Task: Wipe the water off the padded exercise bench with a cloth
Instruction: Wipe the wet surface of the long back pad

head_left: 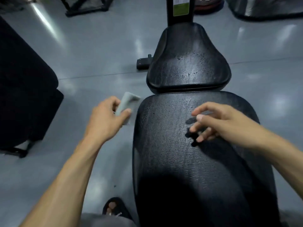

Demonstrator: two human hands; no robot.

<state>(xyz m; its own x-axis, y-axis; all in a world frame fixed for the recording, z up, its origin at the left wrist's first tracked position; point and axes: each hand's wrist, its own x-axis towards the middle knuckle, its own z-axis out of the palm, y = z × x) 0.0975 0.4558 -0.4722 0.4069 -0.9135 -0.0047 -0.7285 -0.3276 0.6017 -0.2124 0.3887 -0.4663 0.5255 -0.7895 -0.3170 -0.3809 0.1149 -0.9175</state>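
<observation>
The black padded exercise bench runs up the middle of the view: a long back pad (188, 161) near me and a smaller seat pad (188, 63) beyond it. Water droplets dot the seat pad and the far end of the long pad. My left hand (105, 118) is shut on a folded grey cloth (127, 104), held over the floor just left of the long pad's edge. My right hand (218, 120) hovers just above the long pad with its fingers spread and nothing in them.
A black upright post with a green label (179, 9) rises behind the seat pad. A small black part of the frame (143, 62) lies on the shiny grey floor left of the seat. A large black padded object (24, 89) stands at the left. My sandalled foot (114, 208) is below.
</observation>
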